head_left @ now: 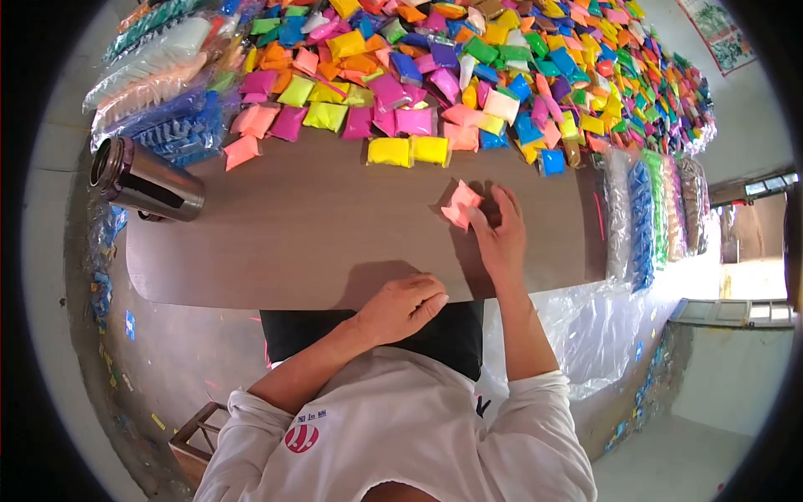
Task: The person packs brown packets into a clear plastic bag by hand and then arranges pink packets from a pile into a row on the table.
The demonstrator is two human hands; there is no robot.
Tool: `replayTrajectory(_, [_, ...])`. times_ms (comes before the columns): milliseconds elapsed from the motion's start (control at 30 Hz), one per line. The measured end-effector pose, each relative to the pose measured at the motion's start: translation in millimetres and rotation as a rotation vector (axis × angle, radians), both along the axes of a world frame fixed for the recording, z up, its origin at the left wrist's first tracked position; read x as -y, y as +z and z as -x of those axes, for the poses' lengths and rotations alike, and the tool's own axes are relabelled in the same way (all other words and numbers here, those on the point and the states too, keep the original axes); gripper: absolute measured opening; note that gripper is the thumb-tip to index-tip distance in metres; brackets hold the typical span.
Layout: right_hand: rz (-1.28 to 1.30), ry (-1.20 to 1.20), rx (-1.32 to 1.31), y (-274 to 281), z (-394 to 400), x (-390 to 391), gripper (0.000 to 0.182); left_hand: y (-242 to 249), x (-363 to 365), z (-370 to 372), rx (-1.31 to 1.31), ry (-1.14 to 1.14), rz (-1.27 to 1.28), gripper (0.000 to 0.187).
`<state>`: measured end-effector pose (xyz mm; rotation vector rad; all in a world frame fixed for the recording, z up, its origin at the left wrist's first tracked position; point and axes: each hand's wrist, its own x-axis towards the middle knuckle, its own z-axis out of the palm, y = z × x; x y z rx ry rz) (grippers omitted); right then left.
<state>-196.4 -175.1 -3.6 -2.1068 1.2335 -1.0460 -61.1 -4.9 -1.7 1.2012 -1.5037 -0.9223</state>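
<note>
My right hand (503,230) is over the right half of the brown table, its thumb at the lower right edge of a small pink packet (462,205). Thumb and fingers are apart, and the packet is beside the thumb rather than between them. At the table's near edge my left hand (403,303) rests with its fingers curled in, and nothing shows in it. Two yellow packets (390,151) lie side by side farther back, in front of the heap.
A large heap of colourful small packets (410,67) covers the table's back. Left stands a metal tumbler (159,180), tilted in view. Bundled packets in clear bags (150,75) are stacked back left; more bagged strips (641,222) hang at the right edge. A wooden stool (191,435) is below left.
</note>
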Motion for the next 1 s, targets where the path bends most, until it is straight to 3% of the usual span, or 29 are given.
replayTrajectory(33, [0.095,-0.055,-0.072,-2,-5,0,0.047,2,1,-2,-0.005,-0.009,-0.028,0.025])
replayTrajectory(133, [0.233,0.132,-0.177,0,-16,0,0.047,5,2,-8,-0.047,-0.022,-0.116,0.029])
replayTrajectory(167, [0.113,0.182,-0.115,2,-18,1,0.038,5,3,-9,-0.067,-0.027,-0.148,0.031])
replayTrajectory(267, [-0.537,0.172,0.242,11,-20,-10,0.032,5,5,-14,-0.307,0.012,-0.211,0.039])
replayTrajectory(367, [-0.589,0.265,0.520,31,-22,-29,0.030,-4,9,-16,-0.568,0.042,-0.179,0.048])
replayTrajectory(467, [-0.656,0.332,0.713,33,-20,-40,0.031,-7,14,-29,-0.663,-0.013,-0.224,0.055])
replayTrajectory(600, [-0.770,0.362,0.723,44,-14,-55,0.030,-8,26,-34,-1.128,-0.122,-0.326,0.057])
replayTrajectory(700, [-0.688,0.353,0.640,36,-15,-63,0.027,7,24,-30,-1.116,0.026,-0.399,0.053])
replayTrajectory(800, [-0.701,0.331,0.609,34,-17,-69,0.022,-31,16,-40,-0.741,-0.073,-0.370,0.047])
replayTrajectory(900, [-0.679,0.331,0.583,34,-21,-74,0.016,18,18,-36,-0.511,-0.009,-0.362,0.041])
replayTrajectory(1000, [-0.700,0.343,0.583,38,-24,-76,0.016,13,15,-33,-0.572,0.008,-0.344,0.041])
